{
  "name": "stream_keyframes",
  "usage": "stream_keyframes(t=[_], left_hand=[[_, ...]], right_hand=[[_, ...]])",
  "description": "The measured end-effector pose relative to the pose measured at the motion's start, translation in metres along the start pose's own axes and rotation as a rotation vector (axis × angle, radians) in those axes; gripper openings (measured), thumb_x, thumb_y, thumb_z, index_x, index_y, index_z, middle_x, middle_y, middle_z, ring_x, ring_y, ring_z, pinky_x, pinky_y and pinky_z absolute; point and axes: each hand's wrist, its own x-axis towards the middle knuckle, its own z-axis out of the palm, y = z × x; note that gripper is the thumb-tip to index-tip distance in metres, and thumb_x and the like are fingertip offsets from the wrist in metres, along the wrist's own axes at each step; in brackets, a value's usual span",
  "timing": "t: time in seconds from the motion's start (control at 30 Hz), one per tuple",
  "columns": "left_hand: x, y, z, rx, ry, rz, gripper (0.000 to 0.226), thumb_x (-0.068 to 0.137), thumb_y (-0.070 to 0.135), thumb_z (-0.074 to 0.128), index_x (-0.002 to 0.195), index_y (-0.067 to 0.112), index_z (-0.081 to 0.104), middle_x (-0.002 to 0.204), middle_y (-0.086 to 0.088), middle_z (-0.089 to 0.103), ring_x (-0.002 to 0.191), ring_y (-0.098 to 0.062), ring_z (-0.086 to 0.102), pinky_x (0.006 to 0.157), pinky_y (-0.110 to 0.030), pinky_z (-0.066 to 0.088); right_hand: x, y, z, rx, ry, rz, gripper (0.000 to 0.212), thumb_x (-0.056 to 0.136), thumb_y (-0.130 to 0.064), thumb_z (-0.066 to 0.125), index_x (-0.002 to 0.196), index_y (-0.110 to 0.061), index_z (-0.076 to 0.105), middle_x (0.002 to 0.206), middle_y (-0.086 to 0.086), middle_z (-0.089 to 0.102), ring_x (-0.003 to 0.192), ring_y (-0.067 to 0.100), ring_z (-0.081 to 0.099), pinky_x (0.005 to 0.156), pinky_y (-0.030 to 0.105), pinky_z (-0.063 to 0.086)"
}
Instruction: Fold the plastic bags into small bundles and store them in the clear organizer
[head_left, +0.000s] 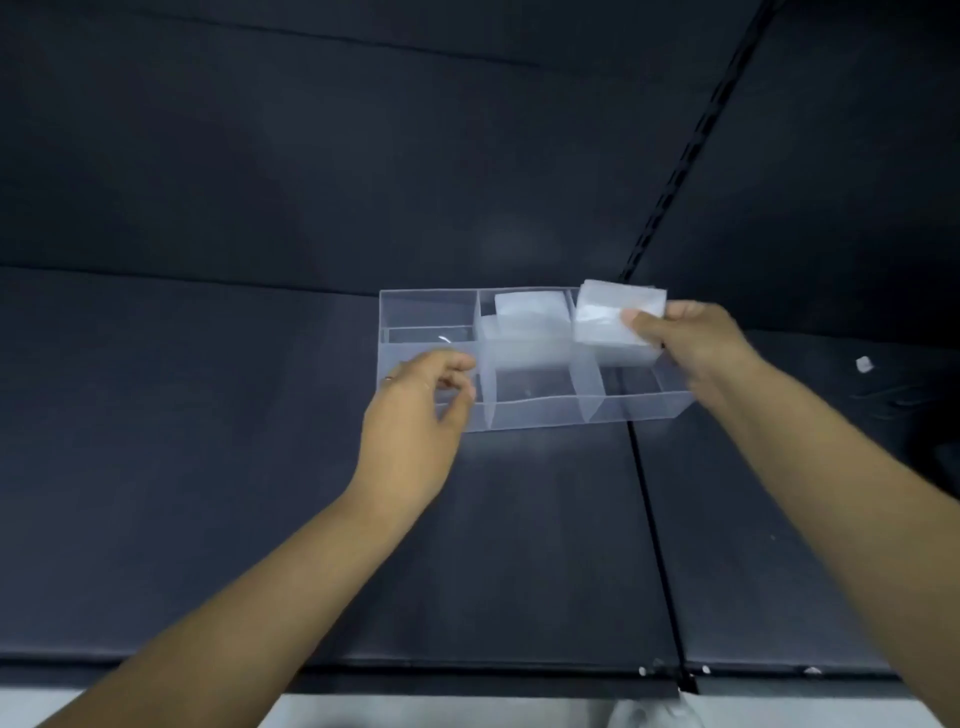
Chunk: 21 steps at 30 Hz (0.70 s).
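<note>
From the head view, the organizer (545, 413) sits on the dark worktop (208, 467), toward its far edge and about midway along. The right hand (691, 343) holds a folded bundle (608, 317) just above the far right compartment, its fingers (636, 317) pinching the bundle's right end, thumb on top. The left hand (415, 415) is at the organizer's near left compartment with its fingers loosely curled. I can't tell whether it actually grips a wall or only rests there. Two stored bundles (527, 332) already fill the far middle compartment, standing a little above its rim.

To my eye the step is seating this bundle. The thin film will likely spring open once released, so the pinch should hold until the bundle is down between the walls. It looks about as wide as the compartment, so going in level and square, not corner-first, should keep a fold from snagging on a divider. The light organizer may slide under a push, so the left hand would do well to press it to the worktop. A last press with flat fingers on top should settle the bundle below the rim.

A small white scrap (863, 364) lies near the worktop's right edge, well apart from the organizer.
</note>
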Motion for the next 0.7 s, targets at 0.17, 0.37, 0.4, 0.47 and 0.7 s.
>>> stream_keyframes(t=[0.17, 0.37, 0.4, 0.47, 0.7], left_hand=[[-0.012, -0.031, 0.026, 0.673, -0.305, 0.255, 0.069, 0.096, 0.054, 0.035, 0.152, 0.022, 0.012, 0.159, 0.004, 0.013, 0.148, -0.018, -0.001, 0.116, -0.037, -0.015], [-0.014, -0.041, 0.025, 0.756, -0.293, 0.383, 0.076, 0.086, 0.047, 0.058, 0.148, 0.013, 0.029, 0.151, -0.005, 0.036, 0.142, -0.027, 0.028, 0.113, -0.049, 0.008], [-0.014, -0.041, 0.025, 0.757, -0.294, 0.385, 0.076, 0.086, 0.047, 0.059, 0.148, 0.013, 0.029, 0.151, -0.005, 0.036, 0.142, -0.027, 0.027, 0.113, -0.049, 0.008], [-0.014, -0.042, 0.025, 0.748, -0.299, 0.387, 0.076, 0.086, 0.046, 0.059, 0.148, 0.014, 0.029, 0.152, -0.004, 0.036, 0.142, -0.026, 0.026, 0.113, -0.049, 0.008], [-0.014, -0.045, 0.026, 0.75, -0.297, 0.387, 0.07, 0.09, 0.049, 0.048, 0.148, 0.013, 0.031, 0.151, -0.005, 0.037, 0.142, -0.026, 0.028, 0.114, -0.049, 0.008]], right_hand=[[0.071, 0.017, -0.009, -0.321, 0.053, -0.023, 0.022, 0.081, -0.019, 0.075, 0.096, -0.004, 0.069, 0.105, 0.016, 0.068, 0.098, 0.03, 0.064, 0.092, 0.042, 0.05], [0.089, 0.019, -0.001, -0.714, 0.205, -0.146, 0.039, 0.07, -0.03, 0.083, 0.096, -0.016, 0.057, 0.116, 0.01, 0.057, 0.11, 0.03, 0.053, 0.097, 0.04, 0.038], [0.088, 0.019, -0.001, -0.682, 0.239, -0.176, 0.045, 0.069, -0.027, 0.084, 0.099, -0.013, 0.054, 0.118, 0.01, 0.053, 0.109, 0.029, 0.052, 0.097, 0.04, 0.036], [0.083, 0.02, 0.0, -0.601, 0.316, -0.249, 0.038, 0.071, -0.022, 0.081, 0.097, -0.013, 0.055, 0.118, 0.01, 0.049, 0.106, 0.028, 0.052, 0.097, 0.039, 0.035], [0.075, 0.031, 0.011, -0.665, 0.188, -0.14, 0.026, 0.069, -0.043, 0.078, 0.087, -0.031, 0.066, 0.138, 0.0, 0.033, 0.128, 0.023, 0.031, 0.107, 0.038, 0.022]])
